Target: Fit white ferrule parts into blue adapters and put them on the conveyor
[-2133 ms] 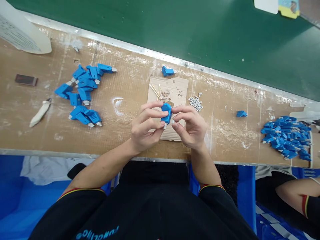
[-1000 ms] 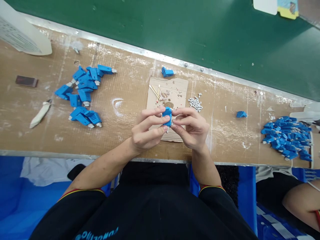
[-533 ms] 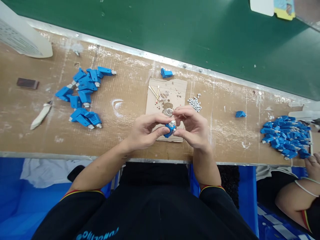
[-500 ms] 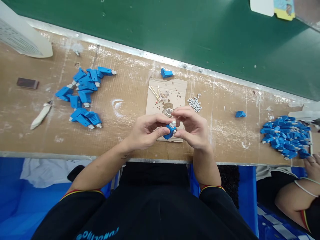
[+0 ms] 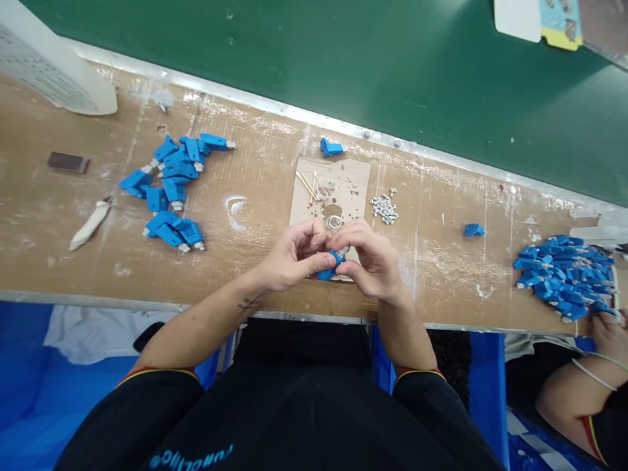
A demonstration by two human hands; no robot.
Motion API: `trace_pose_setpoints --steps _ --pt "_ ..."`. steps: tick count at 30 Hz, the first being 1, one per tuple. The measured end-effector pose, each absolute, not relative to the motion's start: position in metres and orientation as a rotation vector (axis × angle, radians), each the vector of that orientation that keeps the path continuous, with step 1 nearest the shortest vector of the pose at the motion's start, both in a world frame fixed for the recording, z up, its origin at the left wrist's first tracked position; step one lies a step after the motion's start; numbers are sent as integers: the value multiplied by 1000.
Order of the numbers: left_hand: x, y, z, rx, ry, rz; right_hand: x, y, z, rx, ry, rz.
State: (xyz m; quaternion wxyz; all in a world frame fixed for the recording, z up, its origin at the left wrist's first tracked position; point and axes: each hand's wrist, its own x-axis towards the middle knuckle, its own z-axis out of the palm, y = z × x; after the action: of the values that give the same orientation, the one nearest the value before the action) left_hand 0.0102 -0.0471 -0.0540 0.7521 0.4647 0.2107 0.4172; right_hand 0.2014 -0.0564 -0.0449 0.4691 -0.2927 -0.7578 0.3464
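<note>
Between my hands is a blue plastic part (image 5: pixel 326 273) with a pale grey end, held over the near edge of a cardboard sheet (image 5: pixel 358 171). My left hand (image 5: pixel 297 256) pinches its blue body between thumb and fingers. Thumb and fingers of my right hand (image 5: pixel 371 259) close on the pale end, which they mostly cover. Just beyond my fingertips stands a small round container (image 5: pixel 333 223). Several thin sticks (image 5: pixel 308 186) lie on the cardboard by brown stains. A small heap of grey pieces (image 5: pixel 384 208) sits to the right of the sheet.
Similar blue parts (image 5: pixel 171 171) lie scattered at left, near a white-wrapped tool (image 5: pixel 91 224) and a dark block (image 5: pixel 69 162). A larger blue pile (image 5: pixel 564 275) is at right, with a co-worker's hand (image 5: pixel 609 333) beside it. Single blue parts (image 5: pixel 331 148) lie elsewhere on the bench.
My right fingers have closed over the pale end of the blue part, and the part has turned and dropped slightly. The whole view has shifted a little.
</note>
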Motion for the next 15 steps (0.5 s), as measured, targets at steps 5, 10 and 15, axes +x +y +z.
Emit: trace_pose_setpoints --steps 5,10,15 --pt "10 -47 -50 983 441 883 202 -54 -51 -644 -1863 857" --pt "9 -43 -58 1113 525 953 207 -56 -49 -738 -1825 763" --pt "-27 -11 -73 1431 1083 1379 257 -51 -45 -1049 -1457 423"
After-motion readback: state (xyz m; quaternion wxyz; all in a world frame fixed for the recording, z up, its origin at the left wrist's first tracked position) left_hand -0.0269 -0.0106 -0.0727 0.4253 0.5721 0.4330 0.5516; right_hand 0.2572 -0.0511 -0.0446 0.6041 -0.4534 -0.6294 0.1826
